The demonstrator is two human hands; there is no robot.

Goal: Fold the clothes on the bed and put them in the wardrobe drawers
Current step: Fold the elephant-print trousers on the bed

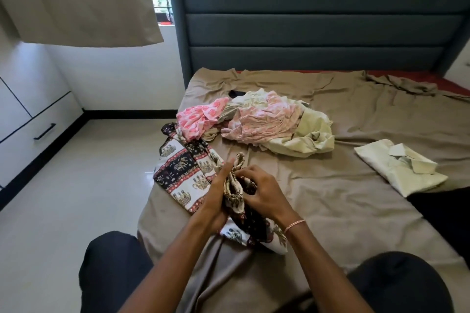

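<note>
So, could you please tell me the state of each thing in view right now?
elephant-print trousers: unfolded, bunched in both hands
left hand: holding the trousers
right hand: pinching their waistband
clothes pile: crumpled, unfolded
pale green shirt: folded, on bed
wardrobe drawer: closed

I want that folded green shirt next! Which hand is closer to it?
Right. The right hand grips the elephant-print cloth on the side facing the folded green shirt; the left hand holds it farther off, beyond the right hand.
</note>
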